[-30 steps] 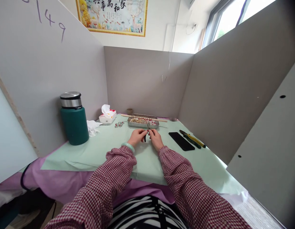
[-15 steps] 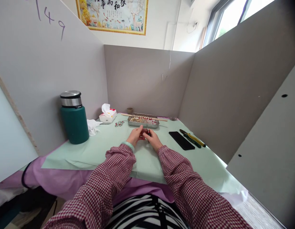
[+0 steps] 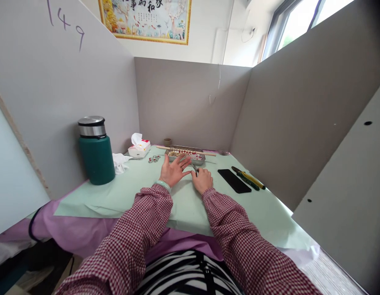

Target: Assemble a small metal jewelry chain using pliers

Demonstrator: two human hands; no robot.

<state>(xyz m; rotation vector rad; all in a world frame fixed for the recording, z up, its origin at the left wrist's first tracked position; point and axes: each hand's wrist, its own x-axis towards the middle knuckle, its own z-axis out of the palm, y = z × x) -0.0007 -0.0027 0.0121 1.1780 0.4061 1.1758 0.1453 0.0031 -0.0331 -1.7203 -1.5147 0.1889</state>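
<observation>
My left hand (image 3: 172,171) is held palm up just in front of the metal tray, its fingers spread with nothing visible gripped. Close by on the right, my right hand (image 3: 203,179) is closed around what look like small pliers (image 3: 195,167); only a grey metal tip and a bit of dark handle show. The shallow metal tray (image 3: 200,162) holds small gold and red beads, partly covered by my left fingers. Across it lies a wooden stick (image 3: 209,154) hung with red and gold beaded pieces.
A green bottle (image 3: 96,159) stands at left, near crumpled tissue (image 3: 120,163) and a tissue pack (image 3: 139,147). Small beaded pieces (image 3: 154,159) lie left of the tray. A black phone-like slab (image 3: 234,180) and yellow-and-green handled tools (image 3: 250,180) lie at right. Grey partitions (image 3: 190,102) enclose the table.
My hands were together in front of the tray. Now my left hand has turned palm up and spread its fingers, while my right has moved slightly right with the pliers.
</observation>
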